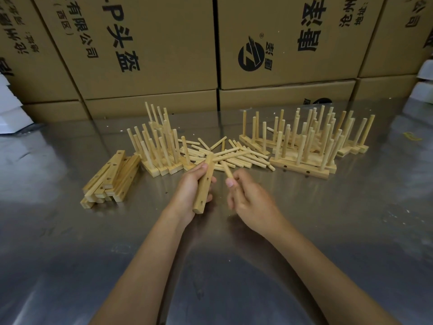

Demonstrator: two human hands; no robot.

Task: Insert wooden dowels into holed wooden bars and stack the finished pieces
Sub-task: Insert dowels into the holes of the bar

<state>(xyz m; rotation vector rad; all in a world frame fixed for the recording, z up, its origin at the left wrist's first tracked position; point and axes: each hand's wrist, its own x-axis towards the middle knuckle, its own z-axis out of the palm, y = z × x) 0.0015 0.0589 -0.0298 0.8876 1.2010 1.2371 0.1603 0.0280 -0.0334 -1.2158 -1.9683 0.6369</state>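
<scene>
Nearest, two bare forearms reach out over a brushed, reflective grey metal bench [328,231], its sheen smeared with dull streaks; the left hand [192,188] curls its fingers and thumb round a pale square-sectioned wooden bar with round drilled holes [204,191], held lengthways and pointing away, its near end just above the bench; the right hand [248,200] pinches a short smooth round wooden dowel [227,172] between thumb and fingertips, the dowel tilted up and close to the bar but apart from it. Just beyond the hands lies a loose heap of plain round wooden dowels [236,156], criss-crossed on the metal; to the left of it a low stack of bare holed wooden bars [110,181] lies flat, side holes showing. Behind that stack stands a tight cluster of finished bars with upright dowels [159,146], the pegs leaning slightly; on the right a wider group of finished pegged bars [309,144] stands in rows, the nearest bar showing small dark holes in its face. Farthest back, a wall of tan corrugated cardboard boxes [164,43] printed with black characters and a round logo closes the scene; white blocky shapes [9,109] sit at the far left edge, too cropped to tell what they are.
</scene>
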